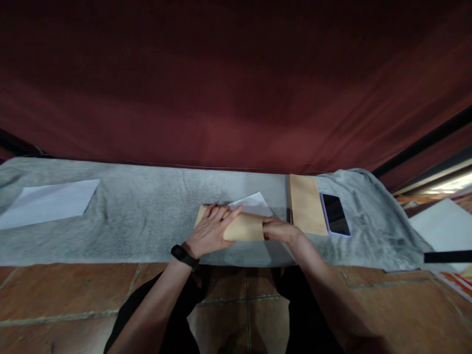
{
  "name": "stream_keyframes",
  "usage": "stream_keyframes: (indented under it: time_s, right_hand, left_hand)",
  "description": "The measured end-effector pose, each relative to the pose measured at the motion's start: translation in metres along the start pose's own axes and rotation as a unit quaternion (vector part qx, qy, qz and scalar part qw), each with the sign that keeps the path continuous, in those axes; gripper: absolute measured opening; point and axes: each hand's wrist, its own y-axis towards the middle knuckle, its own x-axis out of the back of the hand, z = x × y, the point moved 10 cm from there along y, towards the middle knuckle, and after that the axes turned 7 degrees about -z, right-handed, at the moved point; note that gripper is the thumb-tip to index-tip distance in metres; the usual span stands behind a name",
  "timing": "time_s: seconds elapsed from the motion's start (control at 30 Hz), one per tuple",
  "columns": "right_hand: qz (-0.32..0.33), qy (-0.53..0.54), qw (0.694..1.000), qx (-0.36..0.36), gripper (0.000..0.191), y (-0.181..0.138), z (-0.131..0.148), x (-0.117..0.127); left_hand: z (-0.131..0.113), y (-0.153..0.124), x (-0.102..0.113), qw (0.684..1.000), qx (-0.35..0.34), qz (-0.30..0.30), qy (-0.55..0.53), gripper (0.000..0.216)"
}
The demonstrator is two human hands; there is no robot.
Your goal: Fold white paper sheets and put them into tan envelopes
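A tan paper envelope [248, 227] lies crosswise in front of me on the grey cloth. My left hand [211, 230], with a dark band on its wrist, grips the envelope's left part, fingers over the top and thumb near the lower edge. At the right end the envelope gapes, and my right hand [279, 230] reaches inside it; its fingers are hidden there. Behind the envelope a white sheet of paper [257, 202] shows partly, one corner pointing away from me.
Right of my hands lies a stack of tan envelopes [308, 204], beside a phone [335, 215] in a lilac case. White paper [49, 202] rests at the far left of the cloth-covered surface [147, 211]. A dark red curtain [221, 108] hangs behind. More papers [444, 226] appear at far right.
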Motion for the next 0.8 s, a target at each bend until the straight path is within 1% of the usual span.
stream_keyframes:
  time_s: [0.03, 0.07, 0.1, 0.13, 0.17, 0.2, 0.23, 0.27, 0.3, 0.37, 0.43, 0.47, 0.5, 0.57, 0.67, 0.73, 0.8]
  right_hand:
    - [0.023, 0.02, 1.0, 0.0, 0.036, 0.002, 0.003, 0.002]
    - [0.032, 0.046, 0.998, 0.006, 0.038, 0.005, 0.008, 0.007]
    - [0.012, 0.065, 0.998, 0.017, 0.039, 0.009, 0.012, 0.017]
    - [-0.038, 0.066, 0.997, 0.032, 0.04, 0.014, 0.014, 0.032]
    - [-0.111, 0.027, 0.992, 0.044, 0.04, 0.018, 0.015, 0.049]
    - [-0.185, -0.037, 0.981, 0.054, 0.038, 0.019, 0.015, 0.064]
    - [-0.245, -0.111, 0.961, 0.059, 0.037, 0.018, 0.015, 0.074]
    - [-0.283, -0.183, 0.939, 0.062, 0.036, 0.017, 0.016, 0.078]
    - [-0.3, -0.246, 0.92, 0.062, 0.037, 0.017, 0.015, 0.076]
    - [-0.294, -0.342, 0.891, 0.048, 0.043, 0.018, 0.011, 0.064]
    - [-0.28, -0.423, 0.861, 0.017, 0.048, 0.019, 0.005, 0.055]
    - [-0.275, -0.454, 0.848, 0.003, 0.049, 0.02, 0.003, 0.052]
    - [-0.27, -0.469, 0.841, -0.005, 0.049, 0.02, 0.002, 0.05]
    - [-0.264, -0.476, 0.839, -0.007, 0.048, 0.022, 0.002, 0.049]
    - [-0.249, -0.468, 0.848, -0.006, 0.04, 0.026, 0.0, 0.05]
    - [-0.23, -0.452, 0.862, -0.008, 0.03, 0.029, -0.004, 0.051]
    - [-0.217, -0.416, 0.883, -0.001, 0.017, 0.031, -0.006, 0.053]
  left_hand:
    - [0.009, -0.001, 0.004, 1.0, 0.016, -0.005, 0.009, 0.105]
    - [0.019, -0.003, 0.008, 0.999, 0.036, -0.009, 0.018, 0.105]
    - [0.031, -0.005, 0.012, 0.998, 0.058, -0.011, 0.027, 0.106]
    - [0.042, -0.008, 0.014, 0.996, 0.083, -0.011, 0.035, 0.107]
    - [0.054, -0.012, 0.015, 0.993, 0.108, -0.009, 0.041, 0.107]
    - [0.065, -0.015, 0.016, 0.99, 0.131, -0.006, 0.046, 0.108]
    - [0.075, -0.019, 0.015, 0.987, 0.152, -0.001, 0.049, 0.109]
    - [0.083, -0.022, 0.014, 0.984, 0.169, 0.005, 0.051, 0.11]
    - [0.09, -0.025, 0.012, 0.982, 0.183, 0.013, 0.052, 0.111]
    - [0.098, -0.029, 0.007, 0.978, 0.202, 0.031, 0.052, 0.113]
    - [0.101, -0.032, 0.004, 0.974, 0.214, 0.047, 0.052, 0.115]
    - [0.103, -0.033, 0.003, 0.972, 0.221, 0.054, 0.051, 0.115]
    - [0.103, -0.034, 0.002, 0.971, 0.227, 0.061, 0.05, 0.116]
    - [0.105, -0.035, 0.001, 0.968, 0.236, 0.071, 0.044, 0.116]
    - [0.106, -0.038, -0.001, 0.968, 0.237, 0.08, 0.035, 0.117]
    - [0.108, -0.039, -0.002, 0.968, 0.234, 0.085, 0.031, 0.116]
    - [0.109, -0.04, -0.003, 0.968, 0.233, 0.087, 0.029, 0.116]
